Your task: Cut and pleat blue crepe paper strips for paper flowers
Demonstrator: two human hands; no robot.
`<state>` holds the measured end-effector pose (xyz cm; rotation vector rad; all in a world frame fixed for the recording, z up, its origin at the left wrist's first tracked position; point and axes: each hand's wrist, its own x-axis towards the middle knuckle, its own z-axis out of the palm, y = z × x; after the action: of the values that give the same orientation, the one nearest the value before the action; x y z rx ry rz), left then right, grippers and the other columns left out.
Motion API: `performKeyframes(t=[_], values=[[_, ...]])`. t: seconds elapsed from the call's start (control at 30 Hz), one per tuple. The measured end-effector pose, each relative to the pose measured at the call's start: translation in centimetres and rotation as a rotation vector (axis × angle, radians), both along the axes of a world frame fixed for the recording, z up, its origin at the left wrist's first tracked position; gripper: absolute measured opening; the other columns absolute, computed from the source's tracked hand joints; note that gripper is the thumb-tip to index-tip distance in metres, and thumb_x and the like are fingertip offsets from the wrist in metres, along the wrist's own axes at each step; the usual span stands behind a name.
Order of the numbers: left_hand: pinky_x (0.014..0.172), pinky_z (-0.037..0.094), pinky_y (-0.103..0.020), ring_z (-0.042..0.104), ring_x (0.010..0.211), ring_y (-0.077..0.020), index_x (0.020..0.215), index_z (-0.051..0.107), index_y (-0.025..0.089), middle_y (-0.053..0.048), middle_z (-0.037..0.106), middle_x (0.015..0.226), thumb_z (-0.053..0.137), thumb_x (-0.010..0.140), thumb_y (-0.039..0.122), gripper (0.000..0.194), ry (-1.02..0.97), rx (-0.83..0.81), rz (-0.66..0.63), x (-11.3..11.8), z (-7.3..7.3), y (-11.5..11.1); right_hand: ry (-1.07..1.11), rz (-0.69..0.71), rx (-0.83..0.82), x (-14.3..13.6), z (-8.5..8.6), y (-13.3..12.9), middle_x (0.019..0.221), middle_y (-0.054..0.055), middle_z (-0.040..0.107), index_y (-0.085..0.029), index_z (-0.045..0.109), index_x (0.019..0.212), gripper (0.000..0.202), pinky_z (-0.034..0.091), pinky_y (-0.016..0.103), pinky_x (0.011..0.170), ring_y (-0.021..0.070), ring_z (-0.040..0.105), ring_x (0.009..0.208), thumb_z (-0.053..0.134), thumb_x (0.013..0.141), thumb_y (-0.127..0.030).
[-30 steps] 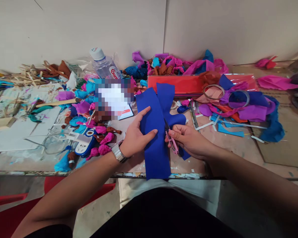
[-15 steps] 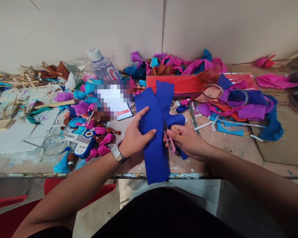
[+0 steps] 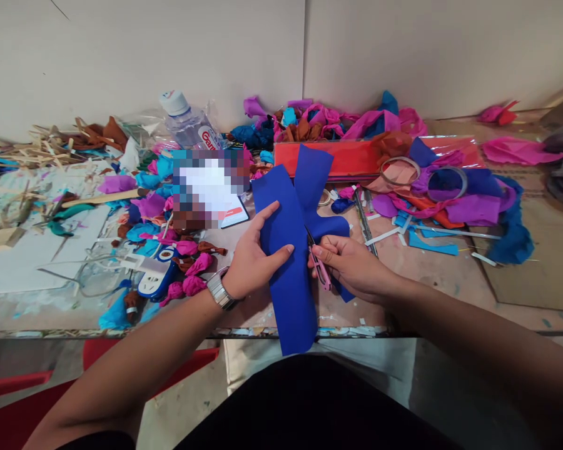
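Observation:
My left hand (image 3: 258, 259) holds a long strip of blue crepe-like paper (image 3: 288, 300), its thumb and index finger spread over the top face and some fingers hidden. Pink-handled scissors (image 3: 323, 275) are in my right hand (image 3: 344, 259), the dark blades pointing up and away along the strip's right edge. Beside the blades, a second blue piece (image 3: 314, 175) curls away to the right, partly under my right hand. I cannot tell whether it is still joined to the strip, whose lower end hangs past the table's front edge.
A phone (image 3: 237, 215) with a blurred screen lies left of the paper, a plastic bottle (image 3: 192, 125) behind it. Pink bundles (image 3: 199, 264) and a blue-white power strip (image 3: 157, 275) are nearer. Red sheets (image 3: 328, 159), tape rolls (image 3: 447, 183) and coloured scraps (image 3: 478, 212) spread behind and right.
The right-hand blue piece has shifted slightly up and to the right, and the scissor blades look somewhat more apart. The strip's lower end hangs a little lower. Both hands keep nearly the same place.

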<state>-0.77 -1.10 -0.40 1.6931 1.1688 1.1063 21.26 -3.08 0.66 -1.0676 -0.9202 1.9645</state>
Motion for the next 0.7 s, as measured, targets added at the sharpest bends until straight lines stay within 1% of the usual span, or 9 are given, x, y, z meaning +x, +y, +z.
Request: performKeyframes(t=[0.13,0.23,0.37,0.47,0.57,0.7], values=[[0.129,0.034,-0.052,0.042,0.152,-0.0303,0.156,0.043,0.024,-0.011,0.045,0.162,0.078,0.084,0.028,0.081,-0.019,0.013,-0.021,0.03,0.06,0.06,0.031,-0.024,-0.010,-0.08,0.07,0.07,0.078,0.001,0.072,-0.023,0.037,0.071,0.059,0.053,0.025,0.050,0.0157,0.069,0.062,0.088,0.075,-0.053],[0.127,0.037,-0.053,0.043,0.151,-0.0310,0.157,0.041,0.026,-0.011,0.044,0.163,0.078,0.084,0.028,0.082,-0.029,0.013,-0.045,0.08,0.24,0.06,0.042,-0.034,-0.014,-0.07,0.06,0.14,0.081,0.001,0.074,-0.023,0.038,0.072,0.059,0.054,0.026,0.053,0.0163,0.071,0.066,0.088,0.076,-0.053],[0.128,0.035,-0.055,0.046,0.149,-0.0320,0.154,0.048,0.025,-0.011,0.049,0.160,0.078,0.084,0.029,0.077,-0.023,-0.021,-0.063,0.08,0.58,-0.03,0.040,-0.034,-0.007,0.00,0.08,0.19,0.082,0.002,0.074,-0.023,0.037,0.073,0.058,0.053,0.026,0.052,0.0161,0.070,0.065,0.087,0.078,-0.053],[0.129,0.035,-0.055,0.048,0.148,-0.0319,0.152,0.051,0.023,-0.011,0.053,0.158,0.079,0.084,0.030,0.074,-0.012,-0.041,-0.080,0.06,0.72,-0.10,0.045,-0.027,-0.007,-0.02,0.16,0.23,0.080,0.001,0.073,-0.023,0.037,0.072,0.059,0.053,0.026,0.051,0.0154,0.068,0.062,0.088,0.076,-0.054],[0.129,0.035,-0.053,0.049,0.148,-0.0313,0.152,0.052,0.022,-0.011,0.052,0.158,0.079,0.083,0.030,0.075,-0.009,-0.054,-0.083,0.08,0.72,-0.13,0.051,-0.023,-0.004,-0.06,0.22,0.30,0.078,0.001,0.072,-0.023,0.038,0.070,0.061,0.052,0.026,0.049,0.0150,0.066,0.059,0.089,0.073,-0.055],[0.129,0.034,-0.053,0.048,0.149,-0.0316,0.153,0.051,0.023,-0.011,0.051,0.159,0.079,0.083,0.030,0.076,-0.018,-0.063,-0.067,0.16,0.60,-0.16,0.046,-0.031,0.009,-0.09,0.04,0.32,0.077,0.001,0.071,-0.023,0.039,0.070,0.060,0.050,0.024,0.046,0.0137,0.064,0.058,0.088,0.073,-0.056]])
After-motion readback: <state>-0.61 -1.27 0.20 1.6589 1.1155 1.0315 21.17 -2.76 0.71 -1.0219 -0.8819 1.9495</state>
